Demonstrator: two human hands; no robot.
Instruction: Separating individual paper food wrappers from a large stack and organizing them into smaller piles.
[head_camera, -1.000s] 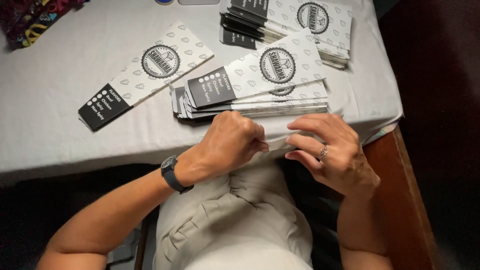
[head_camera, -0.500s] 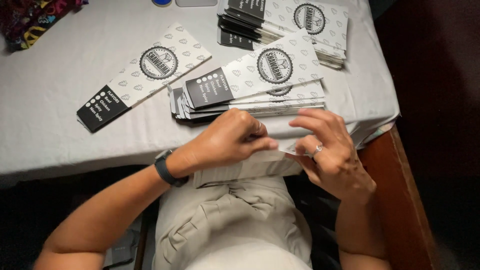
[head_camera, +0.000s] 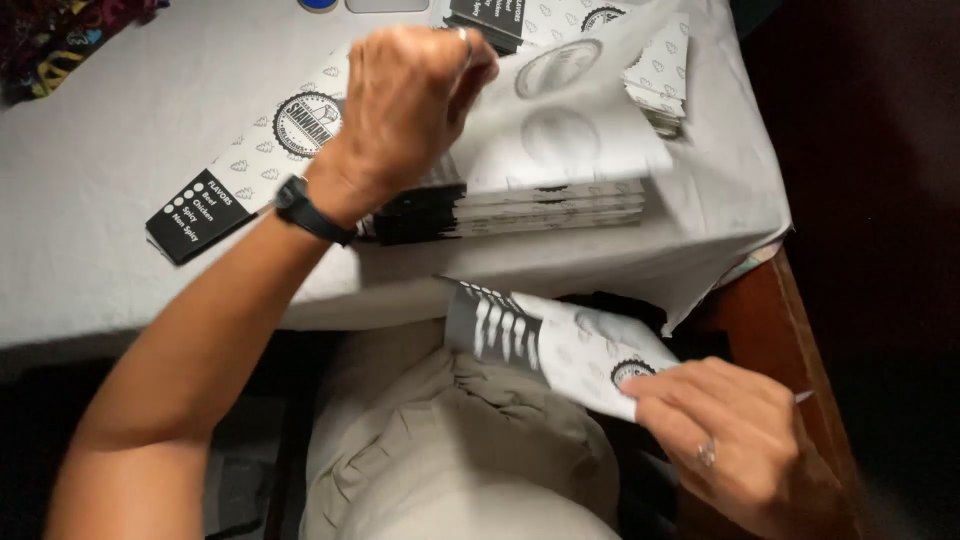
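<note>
Lifted from the lap since a moment ago, left hand (head_camera: 415, 95) now pinches a blurred white sheet (head_camera: 575, 115) above the stack (head_camera: 540, 205) on the table (head_camera: 90, 200); right hand (head_camera: 745, 445) grips another printed sleeve (head_camera: 555, 345) over the lap.

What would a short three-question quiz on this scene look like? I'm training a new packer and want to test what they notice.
1. True or false: the left hand lifts a white printed paper sleeve above the stack of flat black-and-white sleeves.
2. Which hand holds the paper sleeve with the black striped end over the lap? A) left B) right C) both
3. Fill in: a single flat sleeve lies on the ___ tablecloth.

Key: 1 true; 2 B, the right hand; 3 white.
</note>
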